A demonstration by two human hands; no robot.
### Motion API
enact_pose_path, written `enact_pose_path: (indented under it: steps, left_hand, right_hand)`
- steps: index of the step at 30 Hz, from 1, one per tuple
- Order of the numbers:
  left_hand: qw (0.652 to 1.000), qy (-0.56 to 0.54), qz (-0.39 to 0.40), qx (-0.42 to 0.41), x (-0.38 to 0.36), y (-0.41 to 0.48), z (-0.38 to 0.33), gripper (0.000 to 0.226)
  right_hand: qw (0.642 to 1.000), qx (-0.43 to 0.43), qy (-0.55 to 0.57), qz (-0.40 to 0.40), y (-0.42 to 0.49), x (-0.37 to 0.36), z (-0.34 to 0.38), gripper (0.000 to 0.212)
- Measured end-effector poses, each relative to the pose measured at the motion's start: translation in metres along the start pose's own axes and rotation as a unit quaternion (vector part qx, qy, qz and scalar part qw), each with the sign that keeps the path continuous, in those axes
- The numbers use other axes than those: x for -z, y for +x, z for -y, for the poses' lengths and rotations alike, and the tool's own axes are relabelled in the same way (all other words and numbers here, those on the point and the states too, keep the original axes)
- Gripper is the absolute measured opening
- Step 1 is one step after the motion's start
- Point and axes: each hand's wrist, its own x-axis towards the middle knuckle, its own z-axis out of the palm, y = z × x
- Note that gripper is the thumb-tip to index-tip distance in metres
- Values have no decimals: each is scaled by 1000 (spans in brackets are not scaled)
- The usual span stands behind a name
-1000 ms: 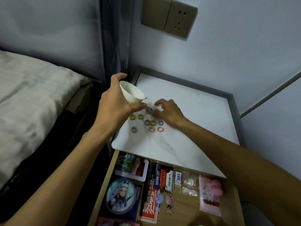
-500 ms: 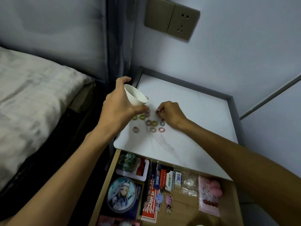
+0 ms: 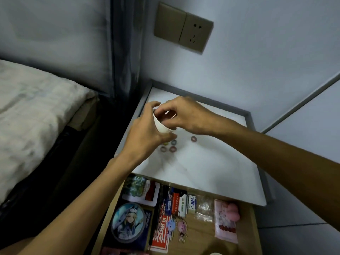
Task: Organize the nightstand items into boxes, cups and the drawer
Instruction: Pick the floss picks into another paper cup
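Grips a small white cup (image 3: pixel 162 125) in the left hand (image 3: pixel 145 137), fingers (image 3: pixel 166 138) wrapped round its smooth, tapering wall. Holds it above the bench (image 3: pixel 211 162) by the left edge, toward the back-left corner, clear of the top. Carries its long axis near upright, slightly tilted, mouth up, narrow base down toward the rings (image 3: pixel 173 149). Bunches the curled fingers of the right hand (image 3: pixel 189 116) over the mouth; cannot tell whether anything is pinched there. On the white, marble-veined top with its raised grey rim: five small round rings, dull pink, green and teal, flat near the left edge, one apart to the right. Below the front edge: an open wooden drawer (image 3: pixel 199 242) holding a round glossy badge (image 3: pixel 127 222), flat cards (image 3: pixel 141 190) and a soft pink pouch (image 3: pixel 225 224).
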Motion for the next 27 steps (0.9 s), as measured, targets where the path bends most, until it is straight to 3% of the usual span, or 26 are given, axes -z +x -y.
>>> enact_pose_path:
  steps: [5,7,10,12,18,27]
  left_hand:
    - [1000,16,-9,2,1,-2,3,95]
    - [1000,17,-15,6,4,-2,4,96]
    - [999,1,-32,19,13,1,6,94]
    - [999,-6,-47,26,20,3,8,94]
    - [998,4,-62,27,35,3,10,95]
    - [998,20,-59,27,36,4,12,96]
  right_hand:
    - [979,-59,161,-110,-19,10,-29,19]
    - [971,-134,137,-143,-30,4,-55,16]
    - [958,-264,44,-107,-47,-20,-98,27]
    - [948,-302,77,-63,-55,-39,-116,44]
    - [974,-192,101,-65,-49,-83,-110,49]
    - [983,-131,74,-108,-33,-101,-94,10]
